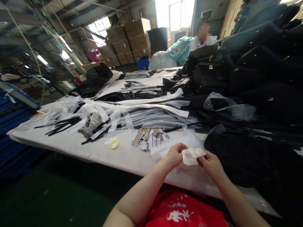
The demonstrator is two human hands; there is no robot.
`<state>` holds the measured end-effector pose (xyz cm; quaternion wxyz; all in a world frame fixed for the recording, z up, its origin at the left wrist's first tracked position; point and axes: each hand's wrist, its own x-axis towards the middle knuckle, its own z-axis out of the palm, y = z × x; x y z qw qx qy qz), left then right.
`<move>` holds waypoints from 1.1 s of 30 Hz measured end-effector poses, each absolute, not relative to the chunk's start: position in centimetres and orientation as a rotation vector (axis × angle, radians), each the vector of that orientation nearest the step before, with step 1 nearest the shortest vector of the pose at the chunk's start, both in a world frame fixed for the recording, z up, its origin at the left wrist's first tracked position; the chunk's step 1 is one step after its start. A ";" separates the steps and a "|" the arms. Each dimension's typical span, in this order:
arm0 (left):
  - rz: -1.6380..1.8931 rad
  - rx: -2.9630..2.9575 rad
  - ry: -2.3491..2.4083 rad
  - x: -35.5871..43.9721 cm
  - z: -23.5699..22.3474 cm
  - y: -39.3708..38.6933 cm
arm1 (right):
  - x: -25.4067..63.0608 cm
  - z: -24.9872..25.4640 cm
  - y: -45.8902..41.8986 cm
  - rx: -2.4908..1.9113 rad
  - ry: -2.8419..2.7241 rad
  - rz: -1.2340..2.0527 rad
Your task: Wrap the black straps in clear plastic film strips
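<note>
Between my two hands is a small whitish piece of paper or thin sheet (190, 156), held up just above the table's near edge. My left hand (175, 154) pinches its left side. The fingers of my right hand (211, 163) are closed on its right end. Beneath and behind the hands lies clear plastic film (163, 149). A small heap of grey and white cardboard strips (151, 137) sits beyond my left hand. To the right of my right hand spreads a pile of black material (239, 157).
A yellow tape roll (114, 144) lies on the white table (94, 154). Long white and black strips (146, 115) stretch across it. Black bags with metal clasps (210, 75) are heaped at right. Cardboard boxes (123, 45) and a person (203, 37) are at the back.
</note>
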<state>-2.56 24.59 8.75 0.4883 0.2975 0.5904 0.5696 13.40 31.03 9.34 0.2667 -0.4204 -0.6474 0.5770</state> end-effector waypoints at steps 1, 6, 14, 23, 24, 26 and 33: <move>1.380 0.774 1.445 -2.5 8.9 24.6 | 13.3 9.4 31.0 -1.123 -1.767 1.533; 1.524 1.014 1.701 -3.5 10.6 24.3 | 13.1 9.6 31.1 -1.116 -1.879 1.425; 1.769 0.969 1.911 -6.6 13.5 23.2 | 13.4 10.0 31.4 -1.094 -2.183 0.824; 1.574 1.254 1.928 -7.5 15.9 20.5 | 8.9 9.7 34.1 -0.815 -2.504 0.498; 1.608 1.148 1.961 -7.9 16.3 20.0 | 8.5 9.3 34.6 -0.824 -2.544 0.476; 1.743 0.861 1.991 -8.9 17.2 18.6 | 8.2 8.4 35.2 -0.836 -2.590 0.438; 2.364 0.089 1.892 -14.9 20.0 9.7 | 8.2 4.8 38.4 -0.715 -2.586 0.454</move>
